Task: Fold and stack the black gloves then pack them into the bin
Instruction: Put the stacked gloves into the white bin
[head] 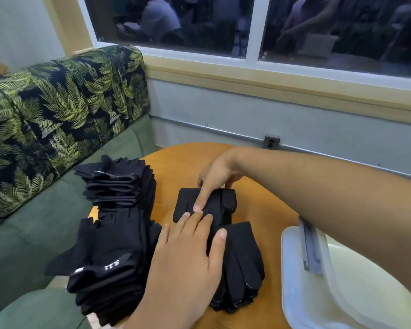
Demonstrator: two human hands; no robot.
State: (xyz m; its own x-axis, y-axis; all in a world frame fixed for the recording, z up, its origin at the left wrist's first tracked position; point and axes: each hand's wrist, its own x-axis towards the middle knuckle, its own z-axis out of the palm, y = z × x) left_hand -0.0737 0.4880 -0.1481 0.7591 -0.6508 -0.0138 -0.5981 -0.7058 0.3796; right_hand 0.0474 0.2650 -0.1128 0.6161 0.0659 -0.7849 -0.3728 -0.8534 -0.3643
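A black glove (237, 264) lies on the round wooden table (266, 203), its cuff end folded over at the far side (214, 205). My left hand (190, 252) lies flat on the glove's middle with straight fingers. My right hand (214, 179) reaches in from the right and pinches the folded cuff, index finger pressing down on it. To the left stand two piles of black gloves: a near pile (109, 264) with a white logo on top and a far pile (119, 184).
A white bin (301, 293) sits at the table's right edge, under my right forearm. A green bench with a leaf-patterned back cushion (57, 110) runs along the left. Behind the table are a wall with an outlet (272, 141) and a window.
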